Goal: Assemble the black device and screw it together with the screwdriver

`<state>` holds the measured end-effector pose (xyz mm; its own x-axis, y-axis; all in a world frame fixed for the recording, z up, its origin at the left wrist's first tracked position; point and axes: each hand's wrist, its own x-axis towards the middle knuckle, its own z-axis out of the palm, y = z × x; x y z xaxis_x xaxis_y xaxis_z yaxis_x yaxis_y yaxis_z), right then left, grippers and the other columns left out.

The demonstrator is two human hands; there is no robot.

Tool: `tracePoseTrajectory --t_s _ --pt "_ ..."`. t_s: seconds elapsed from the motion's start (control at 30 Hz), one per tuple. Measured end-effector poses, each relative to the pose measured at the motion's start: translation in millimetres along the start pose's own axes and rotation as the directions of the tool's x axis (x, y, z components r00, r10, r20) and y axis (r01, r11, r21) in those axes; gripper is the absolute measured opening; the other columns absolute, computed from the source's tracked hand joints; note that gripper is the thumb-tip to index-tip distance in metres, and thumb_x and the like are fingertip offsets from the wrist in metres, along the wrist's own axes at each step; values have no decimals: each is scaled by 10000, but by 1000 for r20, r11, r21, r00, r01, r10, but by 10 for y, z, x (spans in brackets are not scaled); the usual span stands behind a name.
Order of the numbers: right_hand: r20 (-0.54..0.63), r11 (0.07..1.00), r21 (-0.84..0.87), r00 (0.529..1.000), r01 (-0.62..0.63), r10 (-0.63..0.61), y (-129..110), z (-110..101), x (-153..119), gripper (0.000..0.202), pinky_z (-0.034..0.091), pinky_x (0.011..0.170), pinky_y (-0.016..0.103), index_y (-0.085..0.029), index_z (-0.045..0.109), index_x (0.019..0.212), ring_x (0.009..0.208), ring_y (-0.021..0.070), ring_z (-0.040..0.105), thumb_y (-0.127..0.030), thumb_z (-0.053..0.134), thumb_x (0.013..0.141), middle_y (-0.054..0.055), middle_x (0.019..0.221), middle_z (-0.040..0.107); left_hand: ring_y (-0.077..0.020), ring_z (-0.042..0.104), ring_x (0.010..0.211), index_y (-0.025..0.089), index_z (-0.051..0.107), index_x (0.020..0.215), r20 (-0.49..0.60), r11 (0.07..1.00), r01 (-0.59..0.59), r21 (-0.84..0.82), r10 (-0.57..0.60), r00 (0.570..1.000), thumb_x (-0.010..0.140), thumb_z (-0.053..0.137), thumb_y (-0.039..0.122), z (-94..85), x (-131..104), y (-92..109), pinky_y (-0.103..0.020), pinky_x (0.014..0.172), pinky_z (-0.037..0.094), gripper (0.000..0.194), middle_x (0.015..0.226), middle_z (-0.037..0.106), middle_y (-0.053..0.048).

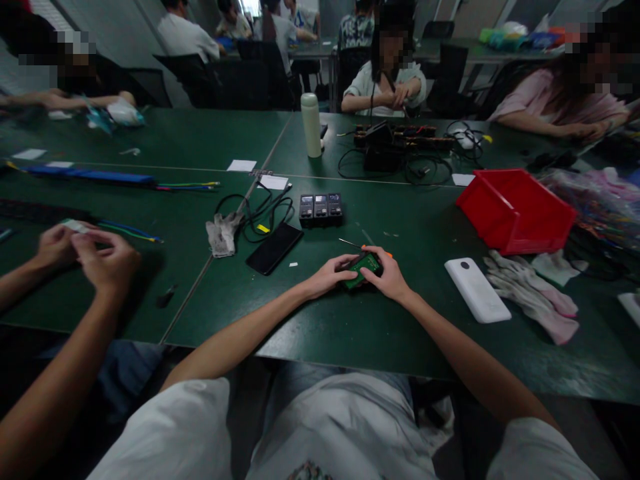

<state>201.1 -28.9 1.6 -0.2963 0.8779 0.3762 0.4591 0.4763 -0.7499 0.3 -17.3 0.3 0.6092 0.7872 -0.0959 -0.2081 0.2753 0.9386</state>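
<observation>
A small green circuit board (367, 262), dark along its edges, is gripped between my two hands just above the green table. My left hand (329, 277) closes on its left side, thumb on top. On its right side my right hand (389, 275) does the same, with the thumb pressed on the face. Just beyond my fingers lies a screwdriver (352, 243) with a thin metal shaft; part of its orange handle is hidden behind my right hand. Farther out sits a black block of three modules (321, 211). A black phone (275, 249) rests to the left.
To the right are a white power bank (477, 291), work gloves (535, 297) and a red bin (515, 213). A grey glove (223, 235) and black cables (267, 207) lie left. A pale bottle (311, 127) stands ahead. A co-worker's hands (100, 257) work at far left.
</observation>
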Motion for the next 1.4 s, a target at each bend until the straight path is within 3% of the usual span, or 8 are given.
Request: tracePoseTrajectory --t_s 0.2,0.63,0.93,1.17,1.4 --pt "-25 999 14 999 -28 29 -6 14 2 442 478 888 422 -230 508 1223 1027 264 603 -361 622 816 88 1159 612 -280 430 1335 217 506 1316 55 997 -76 18 75 996 673 765 173 6 -14 20 -401 1062 397 695 1435 463 -119" --pt "-37 1000 11 999 -24 25 -10 10 0 427 480 881 418 -224 512 1212 1003 262 607 -353 617 818 85 1125 620 -289 407 1357 248 450 1374 113 995 -91 32 87 990 675 743 150 3 -35 56 -426 1091 375 764 1501 377 -113" --pt "-36 1000 -4 999 -23 23 -3 6 8 427 474 897 428 -226 518 1213 1029 268 604 -354 616 818 88 1154 620 -287 368 1384 231 512 1331 72 992 -113 49 109 991 647 754 145 -5 -4 12 -437 1137 307 731 1485 408 -107" --pt "-38 1000 8 999 -21 21 19 17 2 437 464 916 419 -229 514 1226 1063 265 593 -373 616 826 87 1190 608 -289 471 1299 193 516 1312 46 1000 -24 6 24 999 658 749 129 -15 -14 15 -426 1049 411 697 1423 476 -132" --pt "-41 999 37 998 -36 38 41 11 -1 367 483 855 395 -239 534 1223 1003 250 611 -408 502 898 70 1150 628 -255 597 1138 189 533 1281 44 999 3 -37 -1 999 646 753 123 -8 -11 -11 -411 970 475 676 1382 513 -131"
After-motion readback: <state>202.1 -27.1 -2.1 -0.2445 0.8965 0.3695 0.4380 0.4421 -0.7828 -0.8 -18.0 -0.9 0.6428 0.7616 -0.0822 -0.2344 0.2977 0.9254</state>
